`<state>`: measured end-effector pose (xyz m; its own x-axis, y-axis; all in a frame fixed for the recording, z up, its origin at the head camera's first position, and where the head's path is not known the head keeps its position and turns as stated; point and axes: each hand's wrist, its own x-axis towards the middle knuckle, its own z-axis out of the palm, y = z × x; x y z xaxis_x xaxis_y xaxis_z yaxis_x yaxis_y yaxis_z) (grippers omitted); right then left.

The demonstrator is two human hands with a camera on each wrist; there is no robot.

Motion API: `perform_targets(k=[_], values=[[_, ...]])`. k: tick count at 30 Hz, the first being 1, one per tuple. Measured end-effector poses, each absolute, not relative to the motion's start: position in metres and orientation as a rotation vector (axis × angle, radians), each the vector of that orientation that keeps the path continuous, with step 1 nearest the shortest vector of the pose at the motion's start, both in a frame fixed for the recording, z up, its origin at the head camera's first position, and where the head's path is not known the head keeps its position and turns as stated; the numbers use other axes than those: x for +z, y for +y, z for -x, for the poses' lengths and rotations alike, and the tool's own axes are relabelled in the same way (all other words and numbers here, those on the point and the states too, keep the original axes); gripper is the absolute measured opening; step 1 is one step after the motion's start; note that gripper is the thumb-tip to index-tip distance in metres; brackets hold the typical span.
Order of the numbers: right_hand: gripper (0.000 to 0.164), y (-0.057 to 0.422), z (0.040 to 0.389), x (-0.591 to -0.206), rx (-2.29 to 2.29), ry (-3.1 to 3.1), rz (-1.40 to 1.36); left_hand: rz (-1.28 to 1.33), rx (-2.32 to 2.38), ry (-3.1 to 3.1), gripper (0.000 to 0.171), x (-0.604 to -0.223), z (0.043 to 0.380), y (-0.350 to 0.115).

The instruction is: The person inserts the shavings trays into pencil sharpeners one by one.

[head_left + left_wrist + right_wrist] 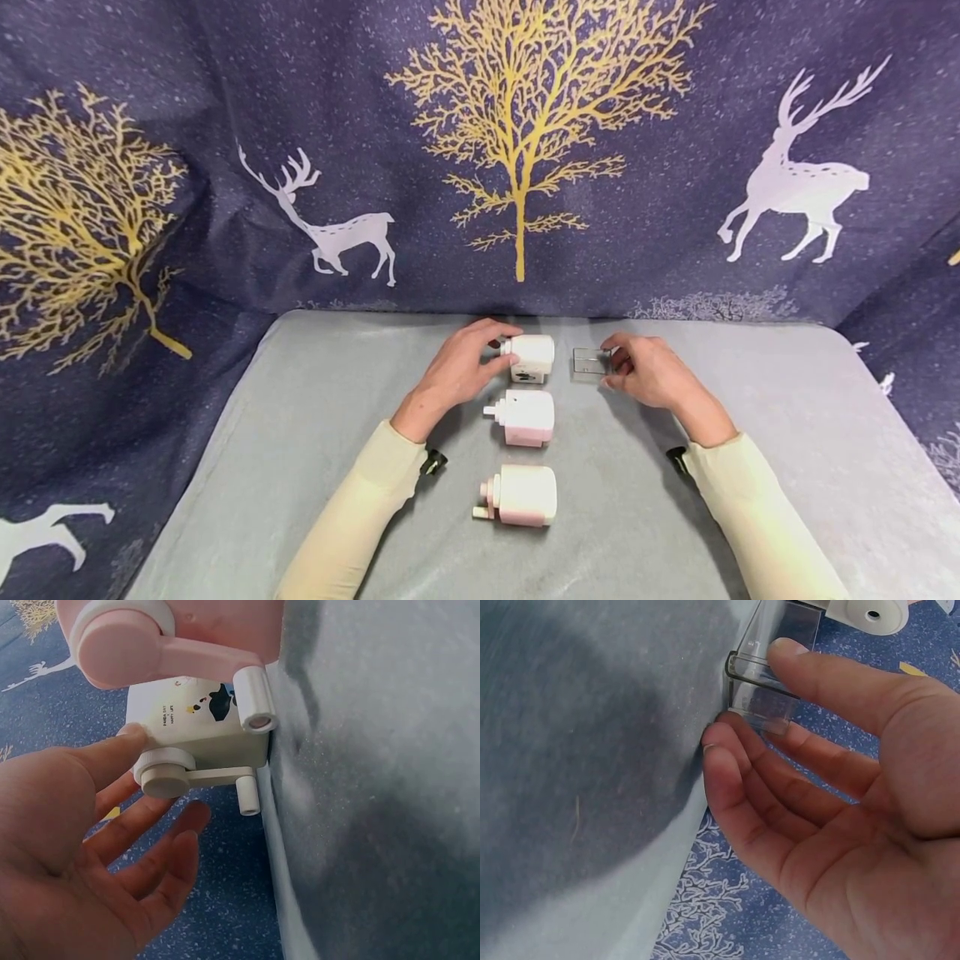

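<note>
A white hand-crank pencil sharpener (pixel 531 357) with a dark printed figure stands at the far side of the table. My left hand (pixel 468 364) holds it at its crank side, thumb on the near edge and index finger behind. In the left wrist view its cream crank (pixel 214 777) hangs free of my lower fingers. Just right of the sharpener, my right hand (pixel 651 371) pinches a clear plastic drawer (pixel 590 361) by its right end, thumb on one side and fingers on the other. The drawer is apart from the sharpener and looks see-through, with no contents that I can make out.
Two more crank sharpeners stand in line toward me: a white-and-pink one (pixel 529 418) in the middle and another (pixel 528 496) nearest. Their cranks point left. A dark blue cloth (pixel 480 292) with deer and trees hangs behind the grey-covered table (pixel 337 400).
</note>
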<state>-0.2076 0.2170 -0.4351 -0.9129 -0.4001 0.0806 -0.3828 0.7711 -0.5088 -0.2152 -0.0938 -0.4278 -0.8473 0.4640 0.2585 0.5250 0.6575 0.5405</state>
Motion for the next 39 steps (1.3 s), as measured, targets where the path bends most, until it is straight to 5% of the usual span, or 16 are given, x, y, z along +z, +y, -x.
perform_targets(k=[39], values=[[0.05,0.187,0.211,-0.434,-0.828,2.875,0.728,0.8,-1.014,-2.781,0.04,-0.428,0.217,-0.094]])
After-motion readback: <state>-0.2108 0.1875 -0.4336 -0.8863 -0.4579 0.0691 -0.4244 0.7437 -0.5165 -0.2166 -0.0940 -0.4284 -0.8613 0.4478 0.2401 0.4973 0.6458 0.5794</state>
